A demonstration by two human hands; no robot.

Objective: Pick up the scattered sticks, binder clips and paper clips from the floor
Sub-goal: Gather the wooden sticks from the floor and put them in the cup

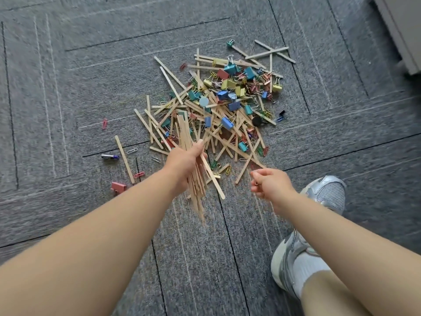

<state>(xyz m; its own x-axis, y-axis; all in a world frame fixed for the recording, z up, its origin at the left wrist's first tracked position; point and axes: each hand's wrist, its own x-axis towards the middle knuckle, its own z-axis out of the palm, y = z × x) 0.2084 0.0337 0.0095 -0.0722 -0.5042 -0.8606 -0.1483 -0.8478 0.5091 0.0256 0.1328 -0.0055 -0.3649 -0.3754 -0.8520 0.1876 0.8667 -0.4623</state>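
Note:
A heap of flat wooden sticks, coloured binder clips and paper clips lies on the grey carpet ahead of me. My left hand is shut on a bundle of sticks held above the near edge of the heap; the bundle is blurred below the fist. My right hand hovers to the right, fingers curled, pinching what looks like a small paper clip. Stray pieces lie to the left: a lone stick, a pink binder clip, a red paper clip.
A small battery lies left of the heap. A dark round object sits at the heap's right side. My silver shoe and white sock stand at the lower right. A grey furniture corner fills the top right.

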